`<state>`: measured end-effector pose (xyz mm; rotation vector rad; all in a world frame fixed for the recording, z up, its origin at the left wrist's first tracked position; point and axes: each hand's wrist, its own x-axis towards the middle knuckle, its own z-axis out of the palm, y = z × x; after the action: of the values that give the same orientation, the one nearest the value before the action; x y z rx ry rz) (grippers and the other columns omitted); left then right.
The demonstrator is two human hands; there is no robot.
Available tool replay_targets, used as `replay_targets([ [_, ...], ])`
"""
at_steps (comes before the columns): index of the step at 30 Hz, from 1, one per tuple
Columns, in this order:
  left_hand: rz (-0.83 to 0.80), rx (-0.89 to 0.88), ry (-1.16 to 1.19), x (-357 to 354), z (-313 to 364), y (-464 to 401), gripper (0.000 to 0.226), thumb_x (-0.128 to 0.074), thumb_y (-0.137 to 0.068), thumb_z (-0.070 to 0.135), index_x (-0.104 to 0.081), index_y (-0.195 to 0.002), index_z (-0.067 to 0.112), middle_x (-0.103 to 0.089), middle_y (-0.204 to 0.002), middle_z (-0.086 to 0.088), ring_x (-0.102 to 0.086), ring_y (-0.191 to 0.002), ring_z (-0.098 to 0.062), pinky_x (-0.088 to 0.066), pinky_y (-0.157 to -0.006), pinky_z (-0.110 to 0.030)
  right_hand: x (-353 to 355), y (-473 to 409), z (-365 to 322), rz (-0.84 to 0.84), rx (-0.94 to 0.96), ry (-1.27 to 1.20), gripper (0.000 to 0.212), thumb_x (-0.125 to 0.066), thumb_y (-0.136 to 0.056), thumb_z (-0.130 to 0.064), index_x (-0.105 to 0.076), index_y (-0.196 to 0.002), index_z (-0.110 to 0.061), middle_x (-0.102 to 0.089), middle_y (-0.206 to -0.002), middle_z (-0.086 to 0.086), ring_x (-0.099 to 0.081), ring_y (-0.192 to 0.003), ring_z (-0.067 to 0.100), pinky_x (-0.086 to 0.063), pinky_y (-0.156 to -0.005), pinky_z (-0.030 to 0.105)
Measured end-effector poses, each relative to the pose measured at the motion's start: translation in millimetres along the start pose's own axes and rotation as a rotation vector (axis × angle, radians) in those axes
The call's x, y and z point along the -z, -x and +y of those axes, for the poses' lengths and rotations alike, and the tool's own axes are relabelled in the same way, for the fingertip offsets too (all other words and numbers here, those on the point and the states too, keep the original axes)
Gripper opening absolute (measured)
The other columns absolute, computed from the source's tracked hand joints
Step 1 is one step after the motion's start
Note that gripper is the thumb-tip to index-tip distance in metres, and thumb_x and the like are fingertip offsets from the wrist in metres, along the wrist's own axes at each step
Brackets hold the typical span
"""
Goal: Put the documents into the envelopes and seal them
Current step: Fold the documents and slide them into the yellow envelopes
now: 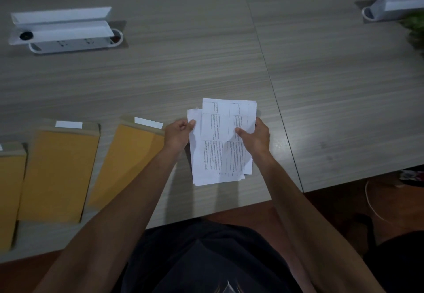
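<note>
A stack of documents (220, 146) is held over the table (321, 86), pinched shut at its edges by the left hand (177, 135) and right hand (254, 138). Sorting appears in progress. Insertion into the nearest envelope (128, 162), lying just left, is judged next.

Both hands (218, 135) grip the documents (220, 146) beside envelopes (62, 173).

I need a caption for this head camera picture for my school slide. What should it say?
Both hands, left hand and right hand, hold printed documents over the table, beside three yellow envelopes.
</note>
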<state>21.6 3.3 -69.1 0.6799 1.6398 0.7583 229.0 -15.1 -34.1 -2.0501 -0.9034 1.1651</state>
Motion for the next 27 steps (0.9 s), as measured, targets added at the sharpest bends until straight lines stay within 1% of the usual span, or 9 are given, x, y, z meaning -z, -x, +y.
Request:
replay_targets([
  [1,-0.021,0.002,-0.006,0,-1,-1,0.024,-0.069,-0.090,0.029,-0.061,-0.074,0.013,-0.067,-0.085,-0.005,-0.061,-0.083,-0.021,-0.052,-0.083,-0.040,0,-1,-1,-0.011,0.004,0.012,0.033,-0.073,-0.085,-0.011,-0.061,-0.116,-0.015,-0.068,-0.109,-0.001,-0.062,-0.090,0.012,-0.048,-0.061,0.016],
  [4,-0.043,0.000,-0.046,1,-8,-10,0.022,-0.067,-0.088,0.033,-0.059,-0.078,0.015,-0.060,-0.081,-0.007,-0.054,-0.079,-0.020,-0.051,-0.080,-0.044,-2,-1,-1,-0.031,0.001,0.067,0.030,-0.074,-0.084,-0.014,-0.064,-0.112,-0.015,-0.067,-0.109,-0.001,-0.061,-0.090,0.012,-0.051,-0.069,0.022],
  [7,-0.052,0.015,-0.049,-3,-3,-5,0.022,-0.060,-0.093,0.026,-0.063,-0.084,0.006,-0.067,-0.088,-0.014,-0.059,-0.082,-0.023,-0.051,-0.092,-0.053,-3,0,1,-0.039,-0.009,0.099,0.029,-0.073,-0.085,-0.018,-0.063,-0.113,-0.016,-0.065,-0.112,-0.002,-0.060,-0.092,0.012,-0.049,-0.073,0.025],
  [10,-0.043,0.023,-0.066,-6,5,3,0.022,-0.053,-0.099,0.017,-0.062,-0.081,0.010,-0.071,-0.102,-0.015,-0.066,-0.094,-0.028,-0.052,-0.092,-0.048,-4,4,0,-0.066,0.006,0.098,0.029,-0.069,-0.089,-0.020,-0.061,-0.116,-0.015,-0.063,-0.105,-0.005,-0.058,-0.090,0.010,-0.045,-0.064,0.016],
  [12,-0.036,0.017,-0.052,-7,5,3,0.018,-0.056,-0.097,0.015,-0.061,-0.080,0.012,-0.071,-0.099,-0.016,-0.066,-0.090,-0.027,-0.053,-0.091,-0.050,-3,5,-1,-0.057,0.010,0.085,0.029,-0.068,-0.090,-0.019,-0.061,-0.117,-0.015,-0.063,-0.103,-0.006,-0.058,-0.089,0.010,-0.042,-0.060,0.013],
  [17,-0.021,-0.008,-0.015,0,5,6,0.010,-0.073,-0.087,0.017,-0.065,-0.088,0.011,-0.072,-0.099,-0.009,-0.070,-0.091,-0.026,-0.058,-0.084,-0.045,1,4,0,-0.019,-0.011,0.079,0.031,-0.067,-0.090,-0.018,-0.059,-0.120,-0.014,-0.065,-0.112,0.000,-0.057,-0.094,0.011,-0.048,-0.075,0.025],
  [20,0.018,-0.052,-0.072,1,4,6,0.012,-0.072,-0.088,0.016,-0.068,-0.096,0.007,-0.073,-0.100,-0.010,-0.069,-0.087,-0.022,-0.058,-0.082,-0.041,2,4,0,-0.022,-0.010,0.096,0.031,-0.066,-0.091,-0.016,-0.059,-0.120,-0.014,-0.065,-0.118,0.002,-0.058,-0.099,0.014,-0.049,-0.081,0.029],
  [22,0.047,-0.081,-0.145,0,3,6,0.008,-0.071,-0.089,0.015,-0.068,-0.092,0.009,-0.073,-0.097,-0.010,-0.067,-0.083,-0.021,-0.057,-0.079,-0.040,2,3,0,-0.012,-0.020,0.096,0.032,-0.066,-0.091,-0.016,-0.058,-0.121,-0.015,-0.065,-0.120,0.004,-0.061,-0.106,0.019,-0.051,-0.085,0.032],
  [27,0.039,-0.115,-0.236,-4,2,8,0.008,-0.072,-0.087,0.013,-0.067,-0.094,0.009,-0.068,-0.091,-0.003,-0.066,-0.085,-0.020,-0.057,-0.081,-0.038,3,4,2,-0.023,-0.040,0.120,0.029,-0.066,-0.091,-0.017,-0.060,-0.119,-0.014,-0.067,-0.117,0.004,-0.062,-0.101,0.019,-0.049,-0.077,0.029],
])
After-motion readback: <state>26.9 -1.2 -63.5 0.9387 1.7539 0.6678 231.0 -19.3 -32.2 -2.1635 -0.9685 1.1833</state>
